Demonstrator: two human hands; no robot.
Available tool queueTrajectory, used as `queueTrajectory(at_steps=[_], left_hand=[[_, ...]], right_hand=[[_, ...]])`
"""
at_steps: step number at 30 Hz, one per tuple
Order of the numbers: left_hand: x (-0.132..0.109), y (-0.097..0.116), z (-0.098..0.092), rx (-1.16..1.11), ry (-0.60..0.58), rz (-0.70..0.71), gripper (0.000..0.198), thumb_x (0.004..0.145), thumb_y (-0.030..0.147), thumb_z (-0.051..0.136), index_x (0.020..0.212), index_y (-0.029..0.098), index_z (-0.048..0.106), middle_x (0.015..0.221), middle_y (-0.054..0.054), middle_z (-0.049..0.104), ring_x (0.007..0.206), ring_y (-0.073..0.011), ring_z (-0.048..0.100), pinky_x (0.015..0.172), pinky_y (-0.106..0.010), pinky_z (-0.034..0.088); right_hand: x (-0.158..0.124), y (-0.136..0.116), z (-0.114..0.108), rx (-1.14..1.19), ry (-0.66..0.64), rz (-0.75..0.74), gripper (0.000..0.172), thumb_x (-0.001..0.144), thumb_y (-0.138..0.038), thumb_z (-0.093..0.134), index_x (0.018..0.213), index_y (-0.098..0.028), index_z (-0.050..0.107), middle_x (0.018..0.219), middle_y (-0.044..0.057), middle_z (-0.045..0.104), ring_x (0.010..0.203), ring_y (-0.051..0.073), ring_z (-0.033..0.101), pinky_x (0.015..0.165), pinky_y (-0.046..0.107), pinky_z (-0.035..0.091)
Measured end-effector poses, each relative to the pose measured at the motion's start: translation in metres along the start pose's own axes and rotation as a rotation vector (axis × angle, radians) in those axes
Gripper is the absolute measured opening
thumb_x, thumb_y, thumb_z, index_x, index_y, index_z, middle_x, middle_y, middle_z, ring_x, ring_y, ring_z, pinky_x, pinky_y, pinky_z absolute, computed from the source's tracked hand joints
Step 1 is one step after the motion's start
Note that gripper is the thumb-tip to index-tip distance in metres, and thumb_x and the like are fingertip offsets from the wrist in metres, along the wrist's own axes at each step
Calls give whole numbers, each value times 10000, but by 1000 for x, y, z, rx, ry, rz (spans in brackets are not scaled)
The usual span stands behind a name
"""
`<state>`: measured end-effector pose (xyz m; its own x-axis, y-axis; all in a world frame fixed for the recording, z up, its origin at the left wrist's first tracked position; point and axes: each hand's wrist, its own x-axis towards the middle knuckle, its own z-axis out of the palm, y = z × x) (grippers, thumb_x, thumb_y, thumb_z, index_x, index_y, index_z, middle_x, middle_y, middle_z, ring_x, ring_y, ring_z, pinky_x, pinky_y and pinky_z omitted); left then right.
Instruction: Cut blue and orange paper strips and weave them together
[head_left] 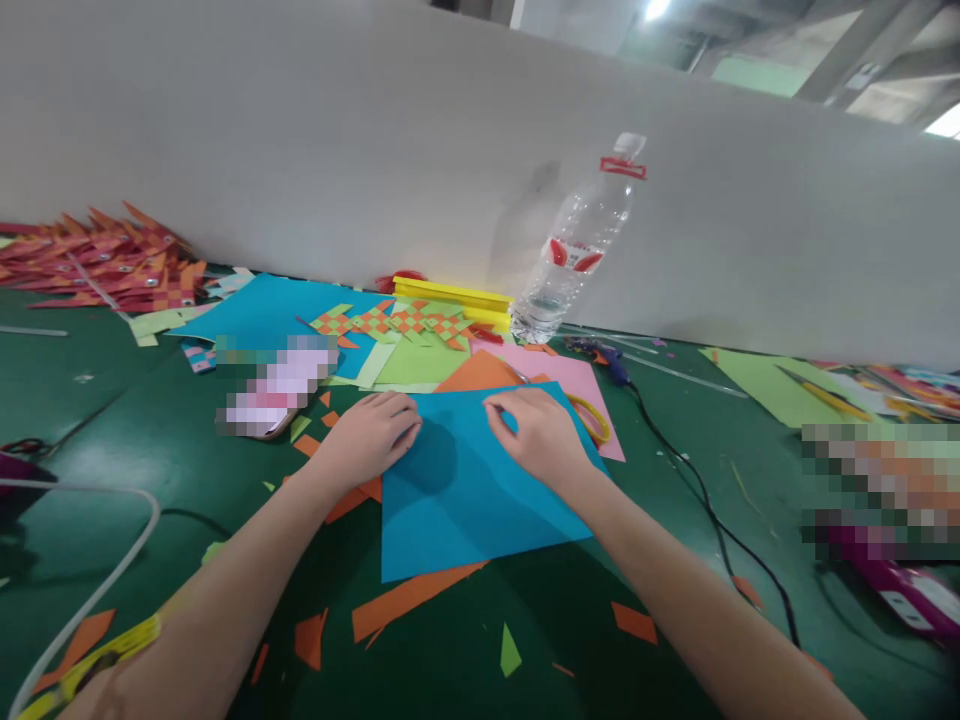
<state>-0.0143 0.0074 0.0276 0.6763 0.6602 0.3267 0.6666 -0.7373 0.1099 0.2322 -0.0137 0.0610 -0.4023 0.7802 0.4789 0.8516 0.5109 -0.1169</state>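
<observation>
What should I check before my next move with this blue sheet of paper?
1. Left hand pressing on the blue sheet at its top left corner: ok.
2. Right hand grip on the sheet's top edge, fingertips pinched: ok.
3. Green table bare under the sheet: not ok, orange scraps and an orange sheet lie beneath it.
4. Yellow-handled scissors away from the hands: not ok, they lie right beside the right hand, blades hidden.
5. Glue gun and its cord off the sheet: ok, both lie to its right.
6. Water bottle standing, apart from the blue sheet: ok.
</observation>
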Motion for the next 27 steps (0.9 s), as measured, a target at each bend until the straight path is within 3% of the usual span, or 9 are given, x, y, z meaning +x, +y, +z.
queueTrajectory(at_steps=[6,15,23,27], left_hand=[[-3,6,9,110,-49,-160,451,982,403,378,1322,132,499,1358,-162,523,1235,-322,488,1002,-478,408],[-11,-2,12,162,-103,-219,616,959,579,310,1357,136,466,1394,-166,503,1302,-324,436,1058,-500,340],[-11,-10,12,167,-67,-227,656,928,622,340,1335,126,480,1355,-174,524,1240,-349,473,1045,-531,327],[-11,-10,13,121,-35,-221,620,926,608,364,1345,159,456,1326,-168,533,1223,-343,483,1057,-531,307]], right_hand=[[-42,8,12,-64,185,-77,171,897,-200,490,846,-203,654,745,48,719,720,199,659,718,337,481],[-51,34,17,-42,123,-7,187,897,-194,479,923,-198,664,847,63,737,815,227,671,779,375,494],[-50,35,21,-35,51,28,192,889,-183,476,944,-190,660,878,65,737,840,235,666,787,386,487],[-48,35,18,-25,110,-4,196,892,-177,471,937,-188,661,878,67,736,843,231,662,800,378,485]])
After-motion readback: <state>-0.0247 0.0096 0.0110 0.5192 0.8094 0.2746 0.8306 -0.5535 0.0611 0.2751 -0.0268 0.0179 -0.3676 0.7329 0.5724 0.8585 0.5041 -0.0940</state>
